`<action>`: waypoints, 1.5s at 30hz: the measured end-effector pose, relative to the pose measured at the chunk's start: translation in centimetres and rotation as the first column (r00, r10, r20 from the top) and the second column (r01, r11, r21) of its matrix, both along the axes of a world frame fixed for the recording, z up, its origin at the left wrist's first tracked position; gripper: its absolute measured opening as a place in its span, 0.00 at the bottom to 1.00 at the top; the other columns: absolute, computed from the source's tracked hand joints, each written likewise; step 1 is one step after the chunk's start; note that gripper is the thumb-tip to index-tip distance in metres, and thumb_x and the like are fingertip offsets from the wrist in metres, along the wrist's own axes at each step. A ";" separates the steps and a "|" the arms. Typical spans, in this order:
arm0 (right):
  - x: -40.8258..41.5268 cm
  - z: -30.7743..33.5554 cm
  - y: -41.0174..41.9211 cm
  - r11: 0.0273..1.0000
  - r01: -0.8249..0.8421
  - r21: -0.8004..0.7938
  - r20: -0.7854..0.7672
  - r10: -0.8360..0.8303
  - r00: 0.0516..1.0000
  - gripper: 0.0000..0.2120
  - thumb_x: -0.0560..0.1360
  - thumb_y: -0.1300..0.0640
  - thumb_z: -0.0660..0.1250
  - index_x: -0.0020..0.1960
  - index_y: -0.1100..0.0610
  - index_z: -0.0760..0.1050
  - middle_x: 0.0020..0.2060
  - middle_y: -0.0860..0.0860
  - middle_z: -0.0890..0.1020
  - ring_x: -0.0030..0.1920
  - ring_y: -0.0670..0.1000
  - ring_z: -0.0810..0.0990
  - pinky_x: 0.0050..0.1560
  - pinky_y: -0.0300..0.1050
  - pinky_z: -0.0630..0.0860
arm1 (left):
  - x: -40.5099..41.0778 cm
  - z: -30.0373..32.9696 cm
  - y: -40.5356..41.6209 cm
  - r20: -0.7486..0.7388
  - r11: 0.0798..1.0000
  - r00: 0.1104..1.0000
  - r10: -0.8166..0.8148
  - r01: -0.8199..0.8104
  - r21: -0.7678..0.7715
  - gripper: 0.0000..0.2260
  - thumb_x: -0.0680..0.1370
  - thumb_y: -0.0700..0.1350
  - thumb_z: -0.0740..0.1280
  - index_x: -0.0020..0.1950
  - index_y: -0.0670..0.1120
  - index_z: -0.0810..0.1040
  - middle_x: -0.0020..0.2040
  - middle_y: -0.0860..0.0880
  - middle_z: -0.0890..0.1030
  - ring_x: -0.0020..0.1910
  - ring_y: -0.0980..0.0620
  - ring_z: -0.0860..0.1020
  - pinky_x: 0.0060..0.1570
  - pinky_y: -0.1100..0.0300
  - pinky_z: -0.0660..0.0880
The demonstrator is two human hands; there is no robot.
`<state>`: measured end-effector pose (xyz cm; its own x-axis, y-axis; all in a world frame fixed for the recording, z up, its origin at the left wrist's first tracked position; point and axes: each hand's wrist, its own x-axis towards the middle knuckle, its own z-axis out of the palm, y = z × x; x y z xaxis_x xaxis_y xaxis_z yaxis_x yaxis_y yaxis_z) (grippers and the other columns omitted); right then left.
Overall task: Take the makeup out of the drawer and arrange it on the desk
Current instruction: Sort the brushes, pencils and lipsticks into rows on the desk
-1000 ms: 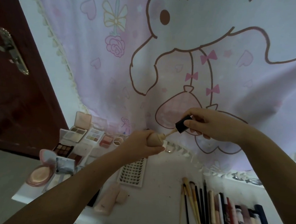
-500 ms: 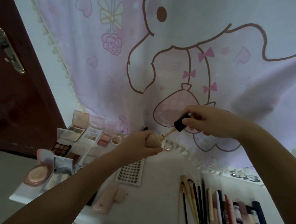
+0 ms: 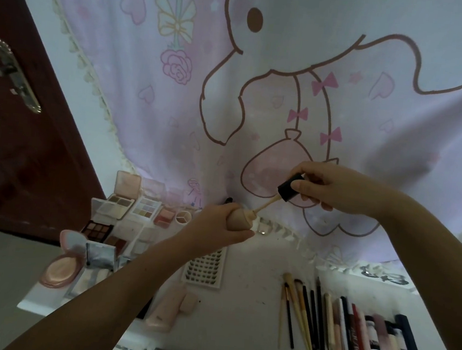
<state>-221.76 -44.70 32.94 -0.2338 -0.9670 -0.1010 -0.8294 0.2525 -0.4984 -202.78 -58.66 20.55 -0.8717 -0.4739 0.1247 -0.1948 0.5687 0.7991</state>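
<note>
Beige bottle (image 3: 240, 218) tilted, held above desk (image 3: 251, 303); black-capped wand (image 3: 278, 195) partly drawn from its neck.

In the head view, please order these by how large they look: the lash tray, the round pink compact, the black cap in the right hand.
1. Lash tray
2. Round pink compact, only slightly smaller
3. Black cap, clearly smallest

palettes (image 3: 125, 209) left on the desk (image 3: 245, 311), brushes (image 3: 298, 314) right (lash tray (image 3: 205, 271), perhaps, between).

Both our forearms reach forward. Our left hand (image 3: 220, 224) curls in a fist-like grip; our right hand (image 3: 333, 189), higher and to its right, pinches with thumb and fingertips.
</note>
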 end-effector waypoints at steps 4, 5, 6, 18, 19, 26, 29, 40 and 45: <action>-0.4 -0.8 0.5 1.000 0.010 0.006 0.049 -0.011 0.999 0.04 0.79 0.50 0.60 0.49 0.47 0.74 0.30 0.44 0.76 0.25 0.39 0.72 0.28 0.29 0.71 | -0.1 -0.2 0.1 0.001 1.000 1.000 0.012 -0.012 -0.017 0.12 0.69 0.56 0.73 0.45 0.60 0.72 0.39 0.57 0.77 0.38 0.61 0.77 0.41 0.61 0.77; -0.6 -0.9 0.5 1.000 0.013 0.007 0.055 -0.014 0.998 0.04 0.79 0.50 0.60 0.49 0.47 0.74 0.30 0.44 0.76 0.25 0.39 0.72 0.28 0.29 0.71 | -0.1 -0.2 0.1 0.004 1.000 1.000 0.015 -0.014 -0.021 0.12 0.69 0.56 0.73 0.46 0.59 0.72 0.39 0.57 0.77 0.37 0.62 0.77 0.40 0.64 0.75; -0.8 -0.9 0.6 1.000 0.018 0.010 0.060 -0.018 0.998 0.04 0.79 0.50 0.60 0.49 0.46 0.74 0.30 0.44 0.76 0.25 0.39 0.72 0.28 0.30 0.71 | -0.1 -0.3 0.1 0.009 0.999 1.000 0.018 -0.017 -0.027 0.12 0.69 0.56 0.73 0.45 0.59 0.72 0.38 0.58 0.77 0.36 0.63 0.76 0.38 0.69 0.73; -2.7 -5.3 1.8 0.959 0.282 -0.040 0.613 -0.199 0.764 0.03 0.77 0.56 0.64 0.49 0.54 0.75 0.35 0.47 0.82 0.34 0.43 0.79 0.31 0.35 0.75 | -0.4 -3.1 -0.5 0.029 0.913 0.992 0.126 -0.127 0.387 0.07 0.77 0.43 0.66 0.54 0.45 0.73 0.42 0.44 0.79 0.34 0.56 0.78 0.36 0.60 0.77; -2.6 -7.1 2.2 0.944 0.329 -0.008 0.722 -0.222 0.655 0.03 0.77 0.57 0.64 0.49 0.56 0.75 0.38 0.50 0.83 0.36 0.45 0.80 0.33 0.37 0.76 | -0.4 -3.6 -0.4 0.032 0.887 0.992 0.123 -0.125 0.445 0.06 0.78 0.41 0.64 0.54 0.46 0.72 0.45 0.43 0.78 0.37 0.55 0.78 0.38 0.60 0.77; 0.3 -20.4 4.4 0.868 0.464 0.177 0.969 -0.236 0.071 0.17 0.72 0.57 0.65 0.60 0.58 0.76 0.53 0.56 0.83 0.54 0.53 0.82 0.45 0.47 0.80 | -2.2 -9.1 1.0 0.095 0.905 0.986 0.138 -0.164 0.392 0.04 0.76 0.37 0.66 0.46 0.45 0.74 0.41 0.45 0.76 0.38 0.55 0.73 0.42 0.66 0.73; 0.9 -23.8 4.1 0.816 0.528 0.236 0.956 -0.293 0.026 0.13 0.76 0.58 0.62 0.60 0.59 0.73 0.52 0.55 0.83 0.53 0.54 0.82 0.44 0.47 0.80 | -4.1 -11.7 1.5 0.164 0.925 0.974 0.157 -0.204 0.322 0.07 0.74 0.38 0.69 0.50 0.39 0.77 0.47 0.35 0.76 0.47 0.40 0.75 0.51 0.47 0.73; -3.4 -31.2 -0.1 0.751 0.659 -0.022 0.527 -0.552 0.646 0.12 0.75 0.63 0.67 0.58 0.58 0.75 0.54 0.55 0.77 0.54 0.53 0.77 0.58 0.49 0.74 | -12.1 -18.0 4.5 0.186 0.838 0.885 0.427 -0.465 0.285 0.10 0.73 0.43 0.71 0.54 0.47 0.77 0.49 0.51 0.74 0.46 0.55 0.74 0.42 0.74 0.67; -4.2 -34.1 -2.0 0.698 0.716 0.001 0.525 -0.610 0.594 0.05 0.77 0.54 0.63 0.52 0.48 0.71 0.46 0.43 0.75 0.51 0.48 0.74 0.54 0.45 0.73 | -14.3 -19.6 5.0 0.040 0.779 0.843 0.537 -0.513 0.361 0.17 0.73 0.40 0.71 0.55 0.55 0.72 0.50 0.56 0.68 0.47 0.62 0.73 0.46 0.78 0.69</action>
<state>-225.93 -46.68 -1.17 -0.7944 -0.5702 -0.2091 -0.1290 0.4949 -0.8593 -217.07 -53.66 0.98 -0.4715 -0.8773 -0.0899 -0.3260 0.0787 0.9421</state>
